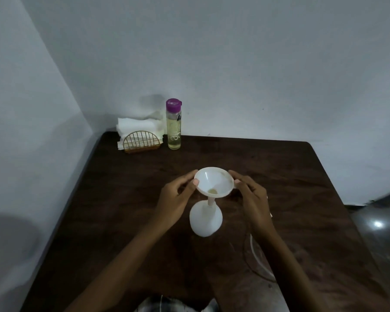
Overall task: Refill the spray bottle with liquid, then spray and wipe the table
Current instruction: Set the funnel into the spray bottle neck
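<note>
Near the middle of the dark wooden surface (pixel 113 199), upright: a white spray bottle (pixel 205 222). In its open neck, the stem of a white funnel (pixel 213 181), the wide bowl above, with a small yellowish trace at the bottom of the bowl. On the left rim of the funnel, the left hand (pixel 173 199), grasping it with thumb and curled fingers. On the right rim, the right hand (pixel 253 194), also grasping, fingertips bent around the edge. Both forearms reaching in from the near edge.

At the far left corner, close to the wall (pixel 212 64): a gold wire napkin holder (pixel 142 143) with white paper napkins (pixel 136 125). Just beside it on the right, a tall clear bottle (pixel 173 129) with purple cap (pixel 173 104), filled mostly with pale yellow liquid, well apart from both hands. Next to the right forearm, a thin pale curved thing (pixel 256 253), too unclear to name.
</note>
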A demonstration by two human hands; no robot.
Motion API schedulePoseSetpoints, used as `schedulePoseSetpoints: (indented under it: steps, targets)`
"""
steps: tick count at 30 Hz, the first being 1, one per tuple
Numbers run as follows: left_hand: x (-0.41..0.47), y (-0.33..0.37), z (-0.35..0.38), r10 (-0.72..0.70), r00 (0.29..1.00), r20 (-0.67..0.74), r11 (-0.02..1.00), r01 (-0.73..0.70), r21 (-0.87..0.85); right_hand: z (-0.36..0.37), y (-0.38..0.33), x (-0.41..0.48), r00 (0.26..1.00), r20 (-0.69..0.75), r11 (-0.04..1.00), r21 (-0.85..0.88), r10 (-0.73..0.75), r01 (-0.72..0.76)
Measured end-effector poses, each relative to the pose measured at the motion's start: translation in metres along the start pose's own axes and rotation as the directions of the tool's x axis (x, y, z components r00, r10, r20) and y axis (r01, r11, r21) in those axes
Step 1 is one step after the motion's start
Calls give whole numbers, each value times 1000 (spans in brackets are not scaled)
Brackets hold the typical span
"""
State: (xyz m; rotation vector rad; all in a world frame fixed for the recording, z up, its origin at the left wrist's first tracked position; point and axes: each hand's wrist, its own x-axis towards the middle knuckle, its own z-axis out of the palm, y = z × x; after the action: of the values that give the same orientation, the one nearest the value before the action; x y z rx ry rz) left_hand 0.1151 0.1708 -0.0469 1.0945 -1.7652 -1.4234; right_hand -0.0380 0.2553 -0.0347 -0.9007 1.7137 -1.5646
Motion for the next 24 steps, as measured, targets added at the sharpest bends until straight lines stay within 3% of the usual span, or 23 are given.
schedulePoseSetpoints:
  steps: [8,24]
  targets:
    - [-13,2,6,30,1000,10,998,-29,-60,0,12,-13,998,-44,998,21,54,-53]
    - [-13,-4,7,24,998,54,999,-22,-23,-1,18,-9,996,-39,997,15,76,-75]
